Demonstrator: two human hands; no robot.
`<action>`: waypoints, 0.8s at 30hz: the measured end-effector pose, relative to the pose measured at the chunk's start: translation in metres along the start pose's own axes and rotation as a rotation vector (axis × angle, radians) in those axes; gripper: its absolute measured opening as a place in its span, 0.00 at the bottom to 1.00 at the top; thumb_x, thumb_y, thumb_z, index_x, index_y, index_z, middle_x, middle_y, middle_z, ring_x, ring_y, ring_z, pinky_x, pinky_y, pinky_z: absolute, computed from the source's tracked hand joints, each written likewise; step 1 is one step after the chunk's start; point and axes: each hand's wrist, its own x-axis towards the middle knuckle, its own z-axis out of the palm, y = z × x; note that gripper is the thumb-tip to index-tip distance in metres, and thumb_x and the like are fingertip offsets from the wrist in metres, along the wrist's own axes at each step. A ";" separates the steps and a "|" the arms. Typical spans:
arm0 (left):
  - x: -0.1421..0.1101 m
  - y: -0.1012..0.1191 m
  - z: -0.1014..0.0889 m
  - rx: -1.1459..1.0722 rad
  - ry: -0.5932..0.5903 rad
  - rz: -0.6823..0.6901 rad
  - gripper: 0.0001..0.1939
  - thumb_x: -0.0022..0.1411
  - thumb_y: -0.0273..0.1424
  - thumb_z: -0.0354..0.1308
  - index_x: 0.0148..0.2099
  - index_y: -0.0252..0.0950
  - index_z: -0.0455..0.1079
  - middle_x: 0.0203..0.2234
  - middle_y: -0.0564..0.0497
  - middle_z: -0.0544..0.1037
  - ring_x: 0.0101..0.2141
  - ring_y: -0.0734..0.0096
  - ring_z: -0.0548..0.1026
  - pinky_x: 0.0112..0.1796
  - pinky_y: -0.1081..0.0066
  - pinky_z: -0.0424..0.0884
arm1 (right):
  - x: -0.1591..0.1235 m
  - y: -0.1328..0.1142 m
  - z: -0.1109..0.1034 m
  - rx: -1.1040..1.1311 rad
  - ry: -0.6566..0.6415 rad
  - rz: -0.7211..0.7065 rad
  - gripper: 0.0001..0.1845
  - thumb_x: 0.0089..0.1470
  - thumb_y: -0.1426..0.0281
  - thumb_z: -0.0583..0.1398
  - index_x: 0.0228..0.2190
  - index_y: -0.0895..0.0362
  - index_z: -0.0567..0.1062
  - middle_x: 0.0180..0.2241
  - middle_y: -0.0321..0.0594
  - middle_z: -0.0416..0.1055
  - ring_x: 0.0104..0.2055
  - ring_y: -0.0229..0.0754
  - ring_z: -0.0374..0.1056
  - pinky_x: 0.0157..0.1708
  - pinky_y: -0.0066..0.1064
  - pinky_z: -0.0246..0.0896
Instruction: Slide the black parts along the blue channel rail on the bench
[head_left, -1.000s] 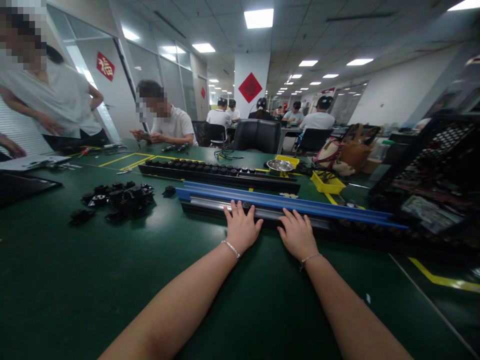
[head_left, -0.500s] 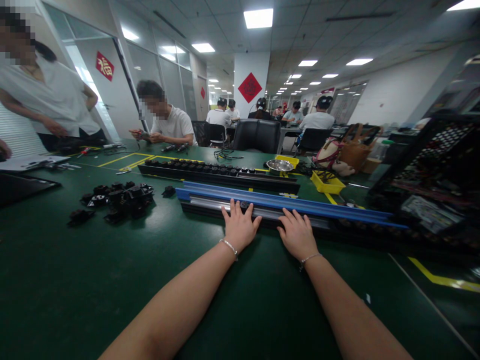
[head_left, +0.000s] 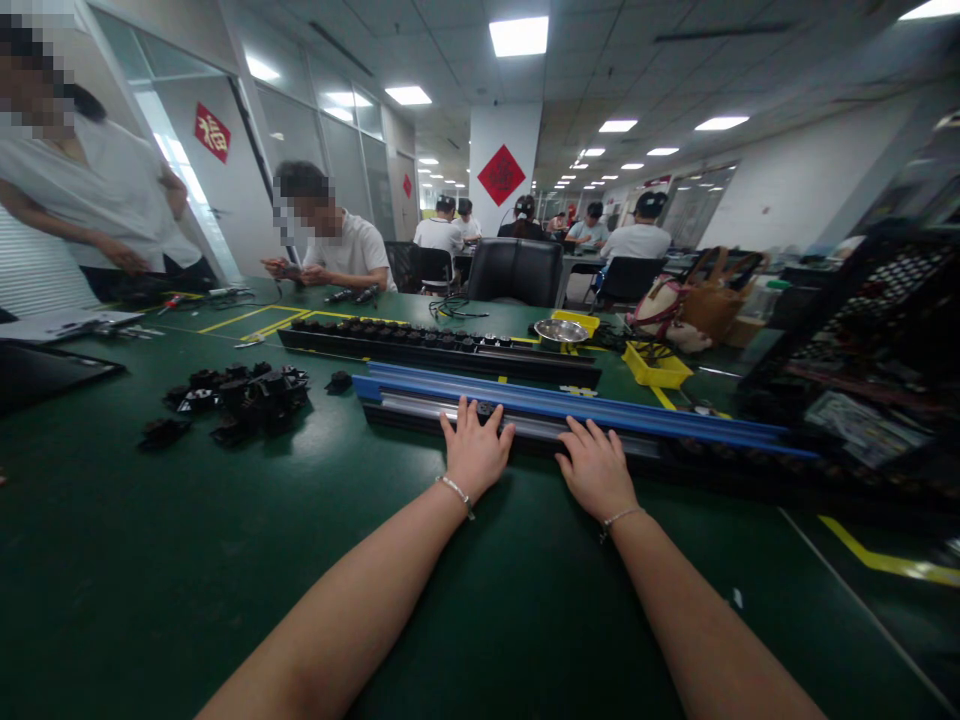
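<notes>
The left hand point(head_left: 476, 450) lies spread with its fingers apart on the near side of the blue rail point(head_left: 645, 417), its tips over the silver-lined black rail point(head_left: 536, 430) that runs along that side. A small black part point(head_left: 486, 410) sits in this channel, just ahead of the left fingers and closer to them than to the right hand point(head_left: 600, 465); whether they touch it, I cannot tell. The right hand, fingers slightly parted, rests farther along the same near side, closed on nothing. Both rails share a long axis running across the person, the right end slanting closer. Off the blue rail's left end lie a single black part point(head_left: 339, 382) and, farther out, a pile of black parts point(head_left: 259, 400). Beyond its far side stand a second loaded rail point(head_left: 435, 352), a metal bowl point(head_left: 561, 331) and a yellow bin point(head_left: 657, 372).
</notes>
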 end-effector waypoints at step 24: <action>0.002 -0.008 -0.001 -0.013 -0.005 -0.042 0.27 0.65 0.47 0.33 0.61 0.49 0.58 0.60 0.44 0.60 0.63 0.57 0.44 0.56 0.41 0.44 | 0.000 0.000 -0.001 0.007 -0.009 0.006 0.14 0.55 0.68 0.52 0.41 0.54 0.72 0.57 0.42 0.62 0.59 0.54 0.54 0.55 0.53 0.47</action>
